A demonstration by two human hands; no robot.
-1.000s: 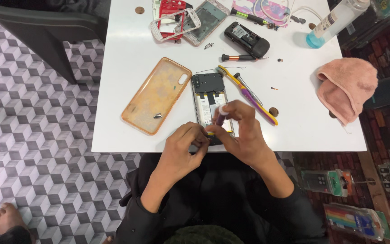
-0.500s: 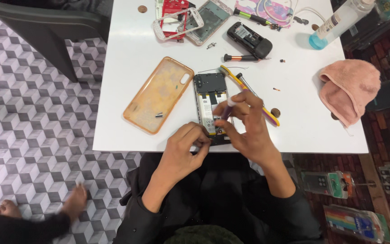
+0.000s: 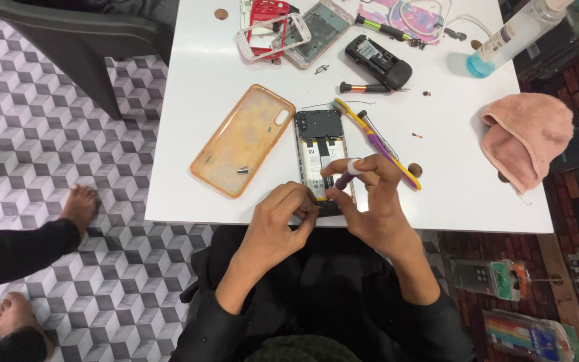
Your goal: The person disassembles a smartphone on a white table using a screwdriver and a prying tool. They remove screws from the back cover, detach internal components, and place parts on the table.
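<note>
An opened phone (image 3: 321, 153) with its back off lies on the white table (image 3: 437, 194) near the front edge. My right hand (image 3: 370, 201) grips a small screwdriver (image 3: 347, 174) with a white cap, its tip pointing down at the phone's lower half. My left hand (image 3: 283, 224) pinches the phone's lower left edge and steadies it. An orange translucent phone case (image 3: 246, 139) lies just left of the phone with a tiny metal part on it. A yellow and purple toothbrush (image 3: 378, 144) lies right of the phone.
A pink cloth (image 3: 527, 137) sits at the right. At the back are a black phone body (image 3: 378, 62), red and white phone frames (image 3: 273, 27), another screwdriver (image 3: 363, 87) and a clear bottle (image 3: 510, 37). Another person's bare feet (image 3: 78, 208) stand on the patterned floor at left.
My right hand shifted slightly down and right over the phone with the screwdriver. Another person's foot and sleeve have moved into view at the left.
</note>
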